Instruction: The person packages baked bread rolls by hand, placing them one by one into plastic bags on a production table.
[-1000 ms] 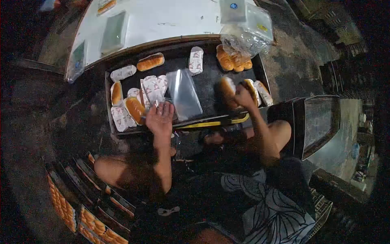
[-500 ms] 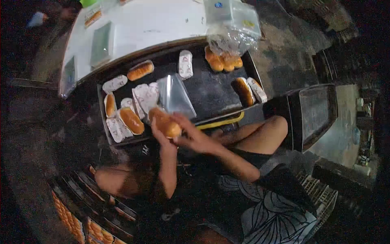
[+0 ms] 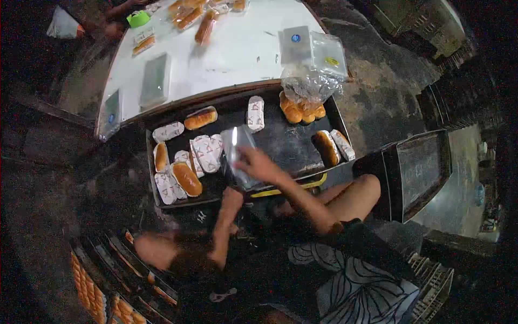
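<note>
A clear plastic bag (image 3: 237, 156) is held over the near edge of a dark baking tray (image 3: 286, 137), close to the middle of its front rim. The right hand (image 3: 258, 164) is closed on the bag's right side, its fingers curled over the plastic. The left hand (image 3: 233, 197) is seen just below the bag at the tray's front edge; it is blurred and partly hidden, so whether it is grasping the bag cannot be told. Whether a bun is inside the bag cannot be told either. On the left part of the tray, a bare bun (image 3: 186, 179) is lying among several wrapped buns (image 3: 206, 153). Another bare bun (image 3: 200, 117) is placed near the far rim, and one more bun (image 3: 326, 147) is set at the right end. A bag of buns (image 3: 303, 105) is resting at the tray's far right corner. Beyond the tray, a white tabletop (image 3: 237, 48) is seen carrying flat packets.
</note>
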{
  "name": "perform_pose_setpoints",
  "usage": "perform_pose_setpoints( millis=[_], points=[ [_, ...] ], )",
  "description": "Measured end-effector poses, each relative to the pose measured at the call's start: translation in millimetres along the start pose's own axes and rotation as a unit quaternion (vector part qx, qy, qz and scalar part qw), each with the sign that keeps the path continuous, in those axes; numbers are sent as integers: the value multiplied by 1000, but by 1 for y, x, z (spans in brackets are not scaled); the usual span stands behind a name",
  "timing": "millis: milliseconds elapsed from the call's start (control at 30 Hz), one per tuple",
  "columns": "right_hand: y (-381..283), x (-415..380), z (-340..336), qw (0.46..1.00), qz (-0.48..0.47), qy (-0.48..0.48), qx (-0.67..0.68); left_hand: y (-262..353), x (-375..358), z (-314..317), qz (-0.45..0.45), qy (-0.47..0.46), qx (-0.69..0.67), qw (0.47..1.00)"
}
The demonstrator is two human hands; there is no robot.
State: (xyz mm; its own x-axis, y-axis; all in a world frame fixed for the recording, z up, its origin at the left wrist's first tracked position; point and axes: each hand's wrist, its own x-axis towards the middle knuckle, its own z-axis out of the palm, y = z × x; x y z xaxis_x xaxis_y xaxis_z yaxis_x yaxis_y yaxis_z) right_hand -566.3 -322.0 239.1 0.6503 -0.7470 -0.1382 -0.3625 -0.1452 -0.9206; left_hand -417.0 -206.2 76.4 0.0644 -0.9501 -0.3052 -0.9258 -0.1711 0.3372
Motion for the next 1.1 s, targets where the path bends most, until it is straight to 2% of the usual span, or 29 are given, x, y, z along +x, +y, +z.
perform_pose_setpoints(
  millis=[33, 67, 100, 167, 200, 233, 300, 333, 367, 400, 433, 467, 500, 533, 567, 600, 633, 667, 700, 733, 767, 800, 833, 867, 900, 967, 1000, 1033, 1100],
  points=[
    [47, -24, 34, 997, 47, -34, 58, 27, -13, -46, -63, 15, -43, 997],
    [97, -51, 69, 994, -38, -92, 46, 8, -10, -40, 70, 28, -121, 990],
    [98, -69, 78, 994, -27, -95, 46, 15, -11, -38, 68, 19, -129, 989],
    [90, -93, 90, 984, 43, 161, 55, 41, -20, -51, 20, -27, -273, 961],
    [93, -89, 90, 972, 115, 183, 90, 64, -25, -62, 18, -54, -345, 937],
    [96, -84, 89, 952, 185, 209, 128, 73, -23, -56, 24, -63, -348, 935],
    [107, -74, 83, 962, 43, 267, 37, 92, -22, -60, 12, 180, -385, 905],
    [111, -70, 70, 960, 46, 273, 34, 100, -25, -70, -14, 153, -433, 889],
    [106, -65, 51, 922, 131, 170, 321, 106, -27, -75, -10, 149, -436, 887],
    [100, -63, 36, 790, 201, 49, 577, 111, -28, -77, 39, 132, -396, 908],
    [92, -56, 35, 818, 164, 156, 528, 114, -31, -74, 84, 115, -355, 924],
    [83, -53, 41, 774, 96, 182, 599, 114, -26, -61, 51, 157, -461, 872],
    [73, -53, 46, 711, 82, 181, 675, 108, -20, -52, 47, 157, -461, 872],
    [59, -53, 48, 641, 68, 179, 744, 110, -11, -58, -61, 95, -714, 691],
    [39, -62, 53, 553, 114, 147, 813, 108, -6, -61, -160, 26, -888, 430],
    [67, -68, 76, 589, 139, 87, 791, 88, -6, -58, -116, -88, -909, 391],
    [62, -74, 52, 783, 210, 39, 585, 84, -5, -51, -117, -75, -910, 390],
    [110, -70, 31, 921, 202, 82, 322, 81, -2, -45, -154, -33, -878, 452],
    [158, -66, 11, 964, 235, 123, 21, 79, -1, -44, -194, 8, -838, 510],
    [159, -70, -27, 931, 243, 242, -125, 76, 2, -48, -232, 46, -836, 495],
    [163, -74, -65, 858, 273, 355, -254, 73, 0, -54, -235, 60, -837, 490],
    [203, -74, -80, 780, 383, 300, -393, 71, -3, -62, -231, 69, -850, 468],
    [256, -79, -93, 811, 365, 278, -363, 67, -4, -68, -223, 78, -864, 445],
    [274, -75, -90, 819, 370, 280, -338, 60, -3, -68, -207, 86, -856, 466],
    [262, -74, -83, 822, 365, 274, -340, 58, -8, -76, -210, 94, -856, 463],
    [212, -69, -65, 926, 290, 205, -130, 61, -13, -105, -224, 167, -889, 362],
    [188, -68, -47, 964, 192, 178, -46, 53, -14, -109, -200, 176, -910, 318],
    [160, -68, -27, 984, 95, 148, 41, 51, -14, -113, -203, 180, -910, 315],
    [91, -74, 6, 981, 23, 95, 167, 48, -13, -119, -169, 252, -901, 309]
  ],
)
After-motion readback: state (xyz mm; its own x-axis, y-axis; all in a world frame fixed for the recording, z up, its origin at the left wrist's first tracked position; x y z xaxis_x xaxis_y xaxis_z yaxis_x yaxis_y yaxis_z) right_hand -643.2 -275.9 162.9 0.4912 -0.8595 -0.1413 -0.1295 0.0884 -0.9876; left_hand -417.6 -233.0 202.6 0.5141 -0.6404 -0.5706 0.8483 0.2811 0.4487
